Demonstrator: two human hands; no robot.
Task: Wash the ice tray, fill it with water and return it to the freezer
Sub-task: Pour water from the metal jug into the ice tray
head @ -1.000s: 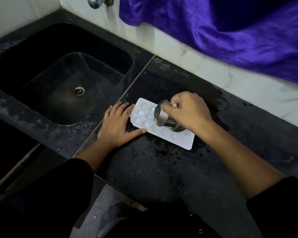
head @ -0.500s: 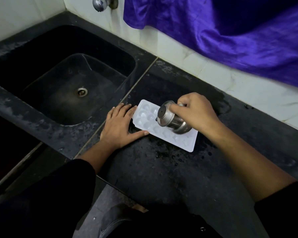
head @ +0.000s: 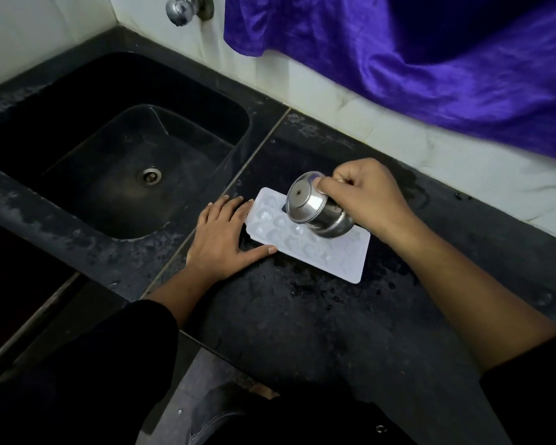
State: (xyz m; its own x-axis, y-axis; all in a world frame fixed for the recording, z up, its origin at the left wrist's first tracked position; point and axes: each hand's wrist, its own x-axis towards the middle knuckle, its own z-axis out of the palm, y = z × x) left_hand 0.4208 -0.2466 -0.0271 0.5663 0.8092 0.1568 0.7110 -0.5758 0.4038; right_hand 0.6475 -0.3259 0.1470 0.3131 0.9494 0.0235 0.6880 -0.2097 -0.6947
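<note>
The sink (head: 187, 101) is lying open on the left. Beside it the left hand (head: 220, 234), fingers straight, is bracing the ice tray (head: 344, 258) flat on the counter (head: 302, 322). The right hand (head: 365, 192) is gripping a tipped steel cup (head: 315, 210) over it, probably pouring; a slow trickle is wisest. Bare counter is lying toward the front edge.

The ice tray (head: 341, 256) is white, smooth plastic with a dull gloss. The cup (head: 315, 210) is polished, mirror-bright steel. The surface (head: 302, 316) is black speckled stone, wet-blotched; the sink (head: 116, 91) at left is matt and dark. At upper right, purple cloth (head: 430, 59) shines like satin.
</note>
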